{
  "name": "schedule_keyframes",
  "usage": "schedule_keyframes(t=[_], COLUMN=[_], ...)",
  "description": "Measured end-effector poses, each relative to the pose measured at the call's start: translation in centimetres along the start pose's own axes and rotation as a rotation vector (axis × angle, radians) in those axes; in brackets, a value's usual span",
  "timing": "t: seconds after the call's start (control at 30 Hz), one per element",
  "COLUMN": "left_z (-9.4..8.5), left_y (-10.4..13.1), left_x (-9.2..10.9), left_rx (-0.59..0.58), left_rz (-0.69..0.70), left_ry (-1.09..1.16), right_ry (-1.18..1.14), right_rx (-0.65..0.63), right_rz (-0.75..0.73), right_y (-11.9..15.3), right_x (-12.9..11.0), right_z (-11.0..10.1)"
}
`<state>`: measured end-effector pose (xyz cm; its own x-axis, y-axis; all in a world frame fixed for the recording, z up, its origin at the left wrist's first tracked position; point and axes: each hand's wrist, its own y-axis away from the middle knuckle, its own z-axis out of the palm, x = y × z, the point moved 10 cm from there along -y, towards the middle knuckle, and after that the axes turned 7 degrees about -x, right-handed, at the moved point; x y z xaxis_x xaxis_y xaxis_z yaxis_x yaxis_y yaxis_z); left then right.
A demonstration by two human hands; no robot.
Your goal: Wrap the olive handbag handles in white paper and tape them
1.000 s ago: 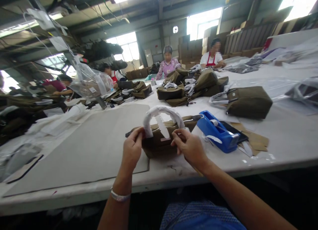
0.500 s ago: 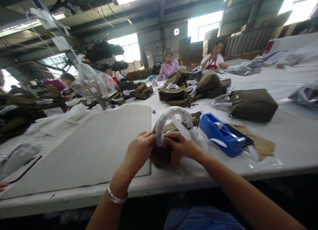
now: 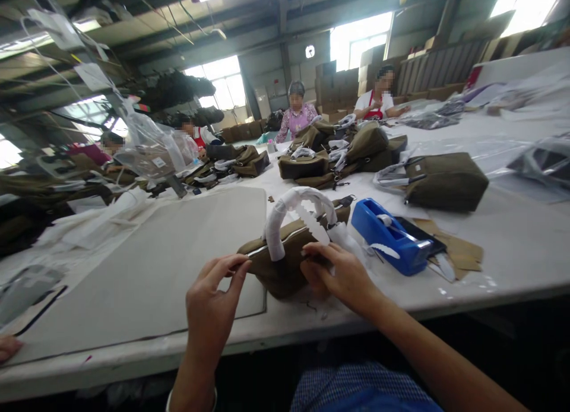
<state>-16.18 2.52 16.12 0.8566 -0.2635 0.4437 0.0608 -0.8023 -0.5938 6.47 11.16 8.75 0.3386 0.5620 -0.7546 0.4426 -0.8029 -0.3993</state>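
An olive-green handbag [image 3: 294,240] stands at the table's near edge, its silver zip running along the top. Its handles [image 3: 275,222] are wrapped in white paper and arch above it. My left hand [image 3: 218,287] pinches the bag's left top corner, by the end of the zip, between thumb and fingers. On the near side, below the handles, my right hand [image 3: 350,275] is closed with its fingertips against the bag; the exact spot it grips is partly hidden. A serrated white strip [image 3: 312,222] shows between the handles.
A blue tape dispenser [image 3: 387,237] sits right of the bag, with brown card [image 3: 463,249] beside it. Another olive bag [image 3: 445,180] lies behind. Piled bags [image 3: 338,151] cover the middle; several people work beyond. A grey board [image 3: 178,252] lies left, and another person's hand [image 3: 9,346] shows at the left edge.
My left hand has moved left from the handle's base to the bag's corner. My right hand has shifted slightly right and down, uncovering the zip and the bag's top.
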Motion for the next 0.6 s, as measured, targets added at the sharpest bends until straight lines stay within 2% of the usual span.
schedule_keyframes(t=[0.07,0.17,0.3,0.4,0.47,0.53,0.6], left_z=[0.3,1.6,4.0,5.3,5.3,5.0,4.9], left_y=[0.4,0.8,0.8,1.0,0.9,0.8,0.6], left_x=[-0.6,-0.7,-0.5,-0.4,0.1,0.9,1.7], left_rx=[0.045,0.089,0.066,0.026,0.030,0.042,0.041], left_rz=[-0.085,-0.126,-0.148,-0.183,-0.150,-0.088,-0.028], left_ry=[0.196,0.492,0.759,0.801,0.749,0.673,0.606], right_ry=[0.026,0.116,0.268,0.262,0.178,0.095,0.113], right_rx=[0.052,0.095,0.154,0.179,0.196,0.240,0.298], right_rz=[0.038,0.040,0.032,0.041,0.023,-0.039,-0.148], right_y=[0.6,1.4,2.1,2.2,2.2,2.4,2.8], right_x=[0.2,0.0,-0.6,-0.9,-1.5,-2.8,-4.5], right_z=[0.3,1.2,2.0,2.0,1.5,0.7,-0.2])
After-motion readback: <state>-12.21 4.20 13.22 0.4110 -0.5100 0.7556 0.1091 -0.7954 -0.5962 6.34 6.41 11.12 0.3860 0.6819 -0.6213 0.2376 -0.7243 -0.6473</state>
